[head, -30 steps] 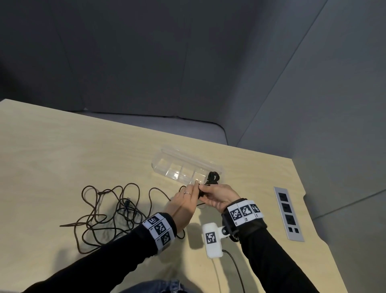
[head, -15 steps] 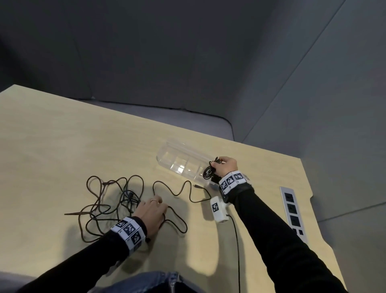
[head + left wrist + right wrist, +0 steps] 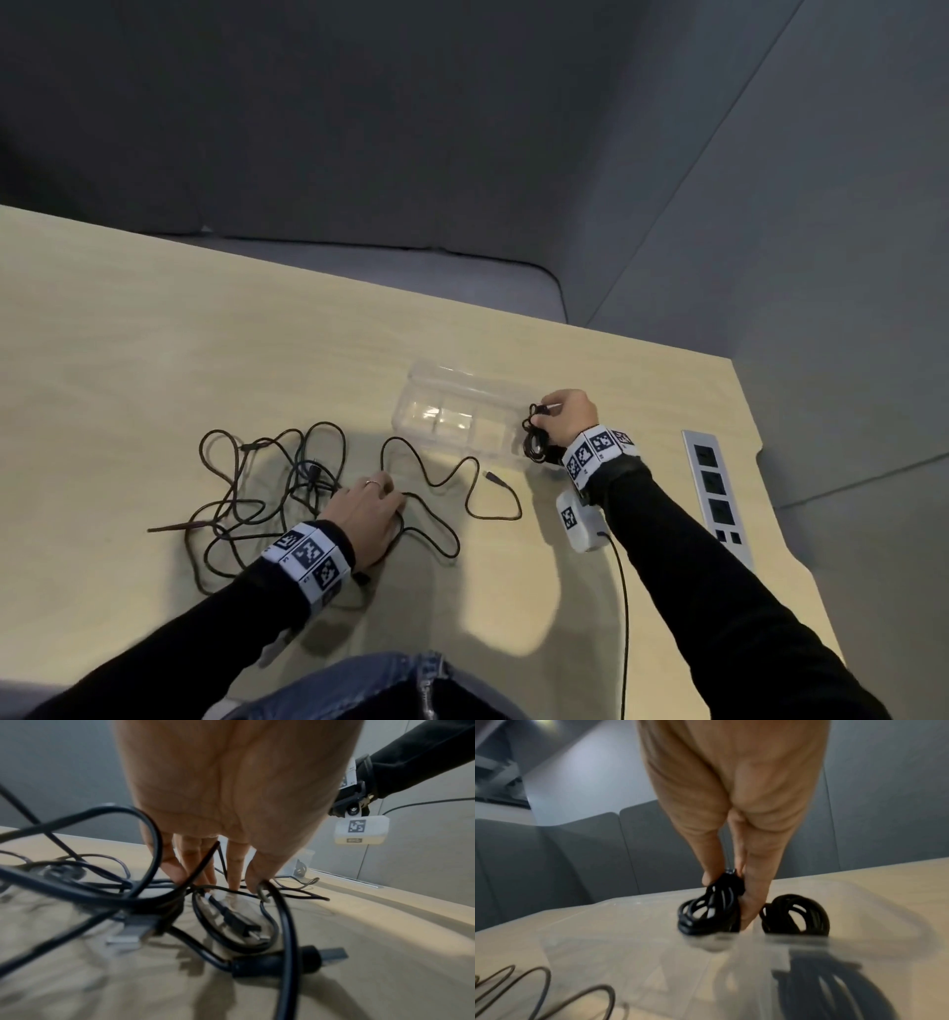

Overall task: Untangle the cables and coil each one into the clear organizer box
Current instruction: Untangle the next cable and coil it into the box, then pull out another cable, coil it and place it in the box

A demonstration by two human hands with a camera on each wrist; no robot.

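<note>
The clear organizer box (image 3: 452,411) lies open at mid-table. My right hand (image 3: 557,411) is at its right end and pinches a small coiled black cable (image 3: 534,437). In the right wrist view the fingers (image 3: 754,896) hold this coil (image 3: 706,914) low over the box (image 3: 872,939), beside a second black coil (image 3: 795,914) lying inside. My left hand (image 3: 377,501) rests on the tangled black cables (image 3: 257,478) left of the box. In the left wrist view its fingertips (image 3: 177,876) touch down on loose strands near a small plug (image 3: 239,921).
A loose cable end with a connector (image 3: 495,479) lies in front of the box. A socket strip (image 3: 716,493) is set into the table by its right edge. A grey padded bench (image 3: 359,277) runs behind the table.
A second ago both hands worked the coil together in front of the box. The left hand has since dropped left onto the tangle, and the right hand has carried the coil to the box's right end.
</note>
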